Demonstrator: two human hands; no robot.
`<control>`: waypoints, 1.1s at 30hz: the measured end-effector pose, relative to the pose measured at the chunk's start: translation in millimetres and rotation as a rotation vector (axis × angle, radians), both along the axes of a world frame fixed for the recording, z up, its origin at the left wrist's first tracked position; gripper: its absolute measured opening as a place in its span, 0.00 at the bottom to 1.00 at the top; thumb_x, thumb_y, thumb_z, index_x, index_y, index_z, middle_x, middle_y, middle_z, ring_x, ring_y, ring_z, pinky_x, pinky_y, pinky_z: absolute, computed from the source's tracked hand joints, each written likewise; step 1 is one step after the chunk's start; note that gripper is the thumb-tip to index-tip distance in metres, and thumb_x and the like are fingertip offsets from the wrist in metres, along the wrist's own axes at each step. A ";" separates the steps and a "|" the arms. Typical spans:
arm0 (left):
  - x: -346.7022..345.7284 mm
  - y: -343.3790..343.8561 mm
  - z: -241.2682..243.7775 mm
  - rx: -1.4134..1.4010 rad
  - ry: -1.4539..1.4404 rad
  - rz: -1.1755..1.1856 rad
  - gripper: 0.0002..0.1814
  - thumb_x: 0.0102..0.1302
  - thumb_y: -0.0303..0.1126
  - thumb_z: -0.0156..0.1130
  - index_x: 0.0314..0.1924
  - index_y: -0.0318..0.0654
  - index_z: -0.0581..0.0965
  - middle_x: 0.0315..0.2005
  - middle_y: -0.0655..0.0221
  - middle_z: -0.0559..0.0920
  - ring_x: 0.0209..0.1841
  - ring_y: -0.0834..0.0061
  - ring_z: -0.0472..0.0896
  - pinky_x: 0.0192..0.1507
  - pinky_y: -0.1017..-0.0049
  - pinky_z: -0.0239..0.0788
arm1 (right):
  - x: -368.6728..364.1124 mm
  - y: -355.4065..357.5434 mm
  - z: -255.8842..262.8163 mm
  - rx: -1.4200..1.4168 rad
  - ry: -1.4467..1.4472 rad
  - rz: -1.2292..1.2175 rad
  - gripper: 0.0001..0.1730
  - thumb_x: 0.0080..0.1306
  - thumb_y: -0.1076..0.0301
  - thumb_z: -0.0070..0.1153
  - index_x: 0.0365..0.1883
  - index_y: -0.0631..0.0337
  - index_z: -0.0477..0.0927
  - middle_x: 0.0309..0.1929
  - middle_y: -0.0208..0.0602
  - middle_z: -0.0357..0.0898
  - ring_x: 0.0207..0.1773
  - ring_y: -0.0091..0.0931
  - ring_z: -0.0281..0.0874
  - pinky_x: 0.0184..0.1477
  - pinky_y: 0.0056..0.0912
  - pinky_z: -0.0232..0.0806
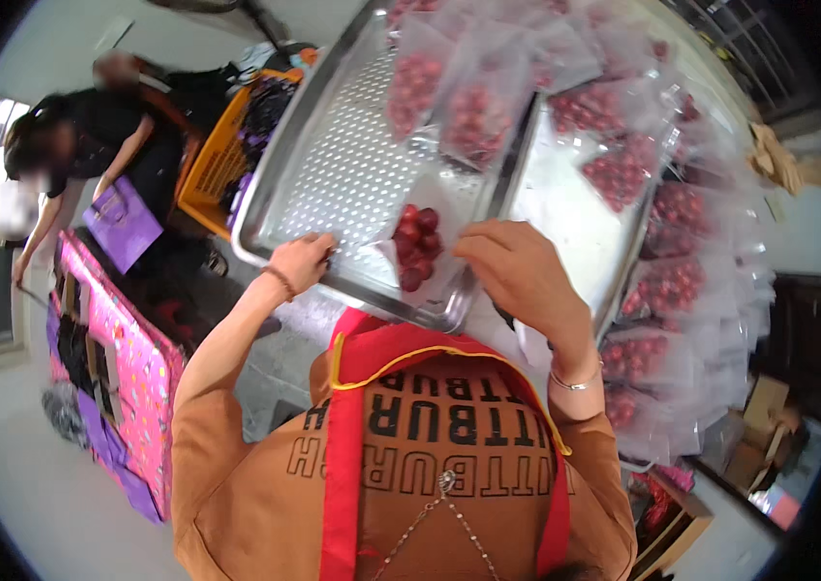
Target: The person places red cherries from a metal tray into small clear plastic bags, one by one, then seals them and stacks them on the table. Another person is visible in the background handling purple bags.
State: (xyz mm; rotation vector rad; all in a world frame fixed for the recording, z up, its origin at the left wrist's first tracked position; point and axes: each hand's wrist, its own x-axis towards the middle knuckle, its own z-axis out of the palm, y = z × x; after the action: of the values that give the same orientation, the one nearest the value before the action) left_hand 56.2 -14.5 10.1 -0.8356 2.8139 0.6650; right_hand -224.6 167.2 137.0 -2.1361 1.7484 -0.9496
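My left hand (301, 263) is curled over the near left rim of a perforated metal tray (337, 152), its fingertips inside. In the near right part of the tray lies a clear bag of dark red grapes (417, 247). My right hand (515, 272) is bent beside the bag's right edge, over the tray's right rim. Its fingertips meet or nearly touch the film; whether they pinch it is hidden. More bagged grapes (479, 123) fill the far right of this tray.
A second metal tray (563, 196) adjoins on the right, with many grape bags (664, 287) piled along its far side. At left a person (105, 138) bends over a pink patterned surface (141, 363) beside a purple bag (123, 225). A yellow crate (214, 160) stands behind.
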 end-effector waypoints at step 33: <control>-121.8 33.7 166.5 0.258 0.495 -0.300 0.14 0.62 0.31 0.59 0.48 0.37 0.74 0.39 0.61 0.79 0.41 0.60 0.80 0.43 0.69 0.71 | -5.7 0.0 -15.6 -0.067 -0.034 -0.045 0.09 0.55 0.75 0.54 0.34 0.51 0.78 0.35 0.25 0.77 0.36 0.30 0.74 0.38 0.33 0.64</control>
State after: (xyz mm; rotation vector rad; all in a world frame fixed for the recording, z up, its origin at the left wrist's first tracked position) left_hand -65.6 19.1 176.7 -0.2134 3.0678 1.2911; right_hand -230.3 167.3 121.4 -2.1159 1.7796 -1.0636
